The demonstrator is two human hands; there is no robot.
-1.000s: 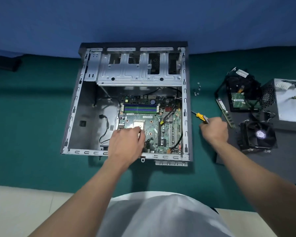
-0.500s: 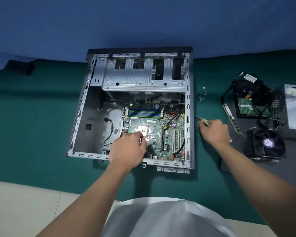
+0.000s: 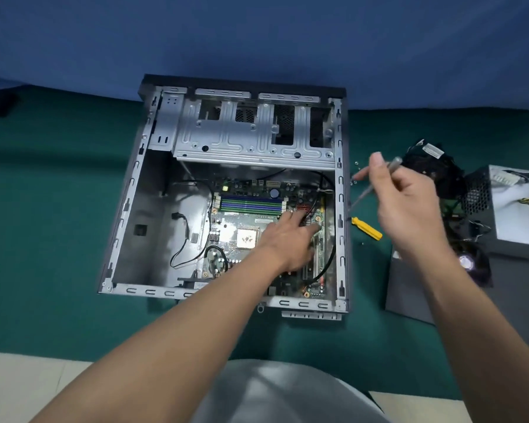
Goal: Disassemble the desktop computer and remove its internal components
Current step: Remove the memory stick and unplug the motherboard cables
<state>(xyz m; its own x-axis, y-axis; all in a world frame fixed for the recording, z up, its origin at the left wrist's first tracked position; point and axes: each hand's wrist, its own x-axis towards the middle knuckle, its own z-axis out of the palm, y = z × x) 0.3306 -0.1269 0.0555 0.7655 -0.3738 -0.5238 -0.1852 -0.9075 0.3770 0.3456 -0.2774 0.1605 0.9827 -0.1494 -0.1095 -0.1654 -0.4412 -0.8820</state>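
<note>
Case: the open computer case [image 3: 126,209] lay flat on the green cloth.
Board: the motherboard [image 3: 226,227] sat in its near right part, not yet out.
Left hand: the left hand [image 3: 287,239] lay on the board, fingers stretched out, gripping nothing.
Right hand: the right hand [image 3: 406,203] was up in the air, right of the case, pinching a thin silver tool [image 3: 361,196].
Do it well: I think a board screw came next, so go straight down, push gently, and mind the black wires.

Soft, dim light comes from above. The computer case [image 3: 153,209] shows mild glare on its drive cage [image 3: 257,145] and casts a shadow just below its near rim. Right of the case, the right hand [image 3: 409,206] and the thin grey tool [image 3: 361,195] it grips are motion-blurred. Lines far from the case bow.
</note>
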